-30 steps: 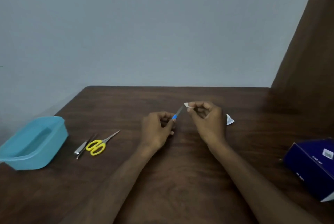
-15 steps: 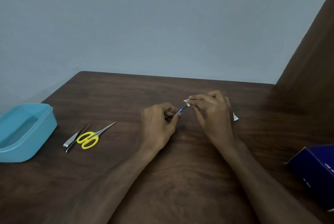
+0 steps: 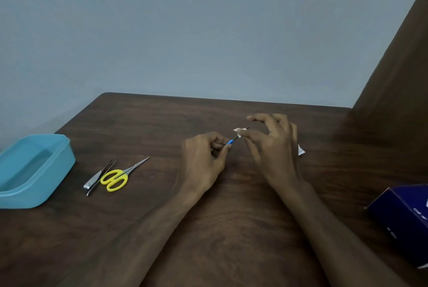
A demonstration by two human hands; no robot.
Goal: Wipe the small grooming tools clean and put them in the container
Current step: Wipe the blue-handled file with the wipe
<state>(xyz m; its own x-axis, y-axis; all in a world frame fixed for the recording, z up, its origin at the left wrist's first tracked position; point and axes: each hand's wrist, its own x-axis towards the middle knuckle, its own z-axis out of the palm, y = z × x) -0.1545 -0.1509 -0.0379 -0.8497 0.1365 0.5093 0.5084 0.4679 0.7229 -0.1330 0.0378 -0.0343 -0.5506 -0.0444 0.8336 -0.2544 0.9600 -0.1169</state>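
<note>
A dark blue box (image 3: 403, 219) sat at the table's (image 3: 231, 228) near right edge. Mid-table, the left hand (image 3: 203, 159) pinched a blue-handled tool (image 3: 232, 140); the right hand (image 3: 271, 147) pinched a white wipe (image 3: 239, 131) around its tip, other fingers spread. Leftward lay yellow scissors (image 3: 120, 176), nail clippers (image 3: 96, 177) and, at the edge, the teal container (image 3: 58, 171).

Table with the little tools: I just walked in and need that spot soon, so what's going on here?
A person is cleaning grooming tools. The left hand grips a thin blue-handled tool, while the right hand pinches a small white wipe around its tip. Yellow scissors, a nail clipper and what look like tweezers lie on the table beside the blue container, waiting.
</note>
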